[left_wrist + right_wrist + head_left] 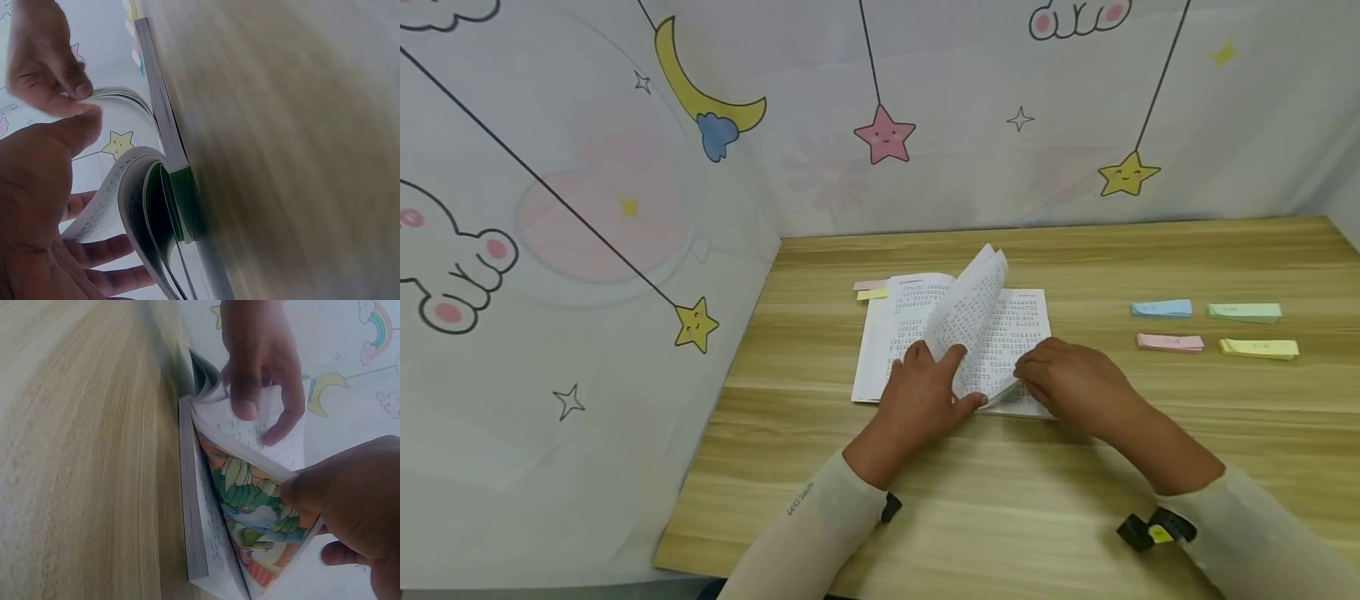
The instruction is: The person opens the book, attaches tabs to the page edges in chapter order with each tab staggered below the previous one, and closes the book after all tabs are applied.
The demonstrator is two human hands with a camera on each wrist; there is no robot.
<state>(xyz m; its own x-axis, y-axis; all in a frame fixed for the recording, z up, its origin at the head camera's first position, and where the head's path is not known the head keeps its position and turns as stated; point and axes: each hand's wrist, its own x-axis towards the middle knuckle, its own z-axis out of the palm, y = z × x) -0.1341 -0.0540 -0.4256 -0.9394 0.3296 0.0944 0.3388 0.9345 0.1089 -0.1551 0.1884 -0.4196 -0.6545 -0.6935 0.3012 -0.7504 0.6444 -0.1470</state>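
Note:
An open book (1026, 321) with closely printed text lies on the table. My right hand (1075, 383) pinches the lower corner of lifted pages on the book's right side; under them a colourful illustration (256, 500) shows in the right wrist view. Spread fingers of my left hand (921, 396) rest against the left-hand pages, thumb stretched toward the lifted corner. Between the hands a bundle of pages (970, 304) stands up and curls over to the left. Pink (870, 286) and yellow tabs (872, 294) stick out from the book's left edge.
To the right of the book lie small stacks of paper strips: blue (1161, 309), green (1244, 312), pink (1170, 342) and yellow (1258, 348). A patterned white cloth (955, 192) hangs behind and left of the wooden table (1000, 500).

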